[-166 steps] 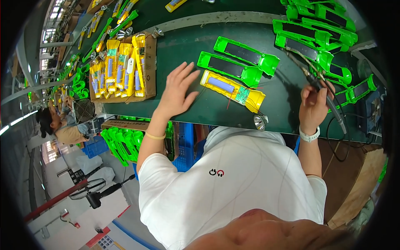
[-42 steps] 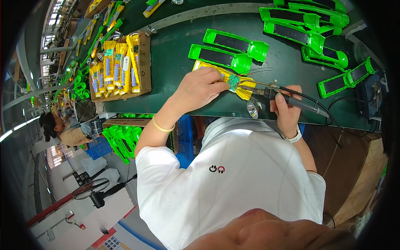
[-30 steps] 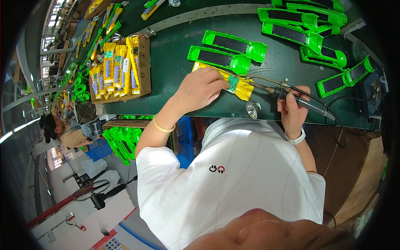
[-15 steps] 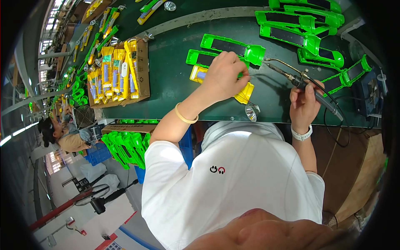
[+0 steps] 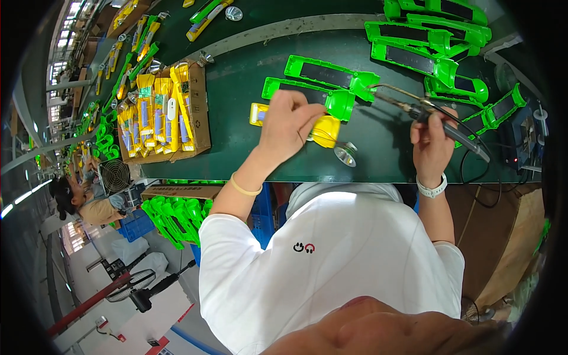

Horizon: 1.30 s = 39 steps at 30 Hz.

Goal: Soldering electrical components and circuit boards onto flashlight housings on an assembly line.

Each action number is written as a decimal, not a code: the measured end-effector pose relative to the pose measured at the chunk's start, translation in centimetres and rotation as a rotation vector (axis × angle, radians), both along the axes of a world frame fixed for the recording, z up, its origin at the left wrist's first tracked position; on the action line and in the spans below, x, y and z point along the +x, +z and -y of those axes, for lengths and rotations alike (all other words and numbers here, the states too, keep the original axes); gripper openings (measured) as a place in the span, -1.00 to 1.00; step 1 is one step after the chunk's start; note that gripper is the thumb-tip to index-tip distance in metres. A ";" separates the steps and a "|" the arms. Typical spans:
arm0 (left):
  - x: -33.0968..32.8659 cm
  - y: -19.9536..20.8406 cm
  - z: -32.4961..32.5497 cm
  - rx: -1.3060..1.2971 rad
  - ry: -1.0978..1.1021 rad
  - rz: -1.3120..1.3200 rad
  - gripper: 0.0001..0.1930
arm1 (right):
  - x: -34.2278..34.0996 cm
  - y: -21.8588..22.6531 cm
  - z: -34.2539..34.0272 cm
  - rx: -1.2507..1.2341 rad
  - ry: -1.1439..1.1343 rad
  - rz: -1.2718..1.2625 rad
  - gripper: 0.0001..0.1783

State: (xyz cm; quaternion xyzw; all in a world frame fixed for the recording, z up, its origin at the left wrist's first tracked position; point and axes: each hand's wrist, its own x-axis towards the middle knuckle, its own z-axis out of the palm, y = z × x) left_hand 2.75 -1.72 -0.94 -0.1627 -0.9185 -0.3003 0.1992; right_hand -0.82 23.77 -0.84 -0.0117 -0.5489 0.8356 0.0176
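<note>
My left hand (image 5: 288, 125) is closed in a pinch over a yellow flashlight body (image 5: 325, 131); whatever its fingertips hold is too small to make out. Thin wires run from that body to a round silver reflector (image 5: 345, 154) beside it, near the table's front edge. In my right hand (image 5: 433, 145) is a soldering iron (image 5: 468, 142) with a grey and black handle, its tip end pointing left. A bent metal tube runs along the iron to its tip area. Just beyond my left hand lie two green casings (image 5: 340, 105) (image 5: 365, 87) with dark panels.
Left on the green table (image 5: 236, 130) stands a cardboard box (image 5: 202, 112) of yellow flashlight bodies. More green casings (image 5: 414, 57) pile up at the far right, near a dark soldering station (image 5: 518, 148) with a red light. A person (image 5: 89, 198) sits at far left.
My left hand has shifted left, and the yellow body and reflector have moved left too. More of the near green casing shows. My right hand still holds the soldering iron, almost in place.
</note>
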 end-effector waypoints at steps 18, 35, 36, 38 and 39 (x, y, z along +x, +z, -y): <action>-2.2 1.6 1.1 -0.152 -0.124 0.333 -0.91 | -0.9 -2.2 3.2 0.236 0.407 -0.078 -0.74; -2.5 1.5 1.3 -0.168 -0.137 0.352 -0.91 | -1.3 -1.9 4.0 0.255 0.228 -0.133 -0.67; -2.4 1.5 1.3 -0.169 -0.135 0.351 -0.91 | -2.0 -2.1 4.0 0.341 0.205 -0.169 -0.66; -2.3 1.5 1.4 -0.166 -0.130 0.347 -0.92 | -3.1 -1.6 5.0 0.203 0.059 -0.295 -0.66; -2.3 1.5 1.3 -0.168 -0.123 0.345 -0.92 | -2.7 -1.1 5.1 0.167 0.117 -0.270 -0.67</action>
